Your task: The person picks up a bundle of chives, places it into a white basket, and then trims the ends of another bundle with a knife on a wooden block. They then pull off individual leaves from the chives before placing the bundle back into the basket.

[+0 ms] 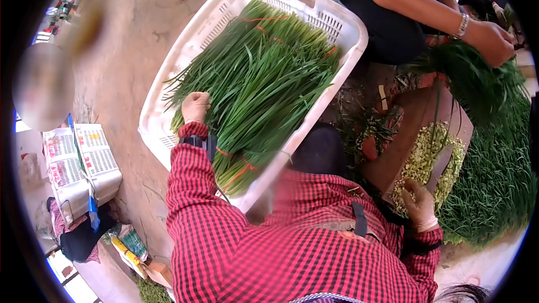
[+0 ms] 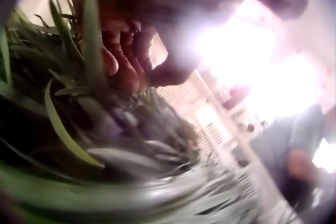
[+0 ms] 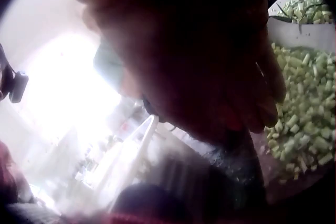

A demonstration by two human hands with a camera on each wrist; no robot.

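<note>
Banded greens [image 1: 269,73] under left hand [image 1: 195,106], right hand [image 1: 419,205] apart.

A brown, stained floor [image 1: 132,62] stretches across the head view — small clutter [image 1: 68,1] lines its upper left edge — and harsh white glare [image 2: 247,56] washes out much of both wrist views.

From here I see banded bundles of green leaves [image 1: 264,90] lying in the white crate [image 1: 343,12]; right of it, a wooden board [image 1: 407,126] bears pale chopped pieces [image 1: 418,160]. Brown floor [image 1: 135,67] spreads leftward.
</note>
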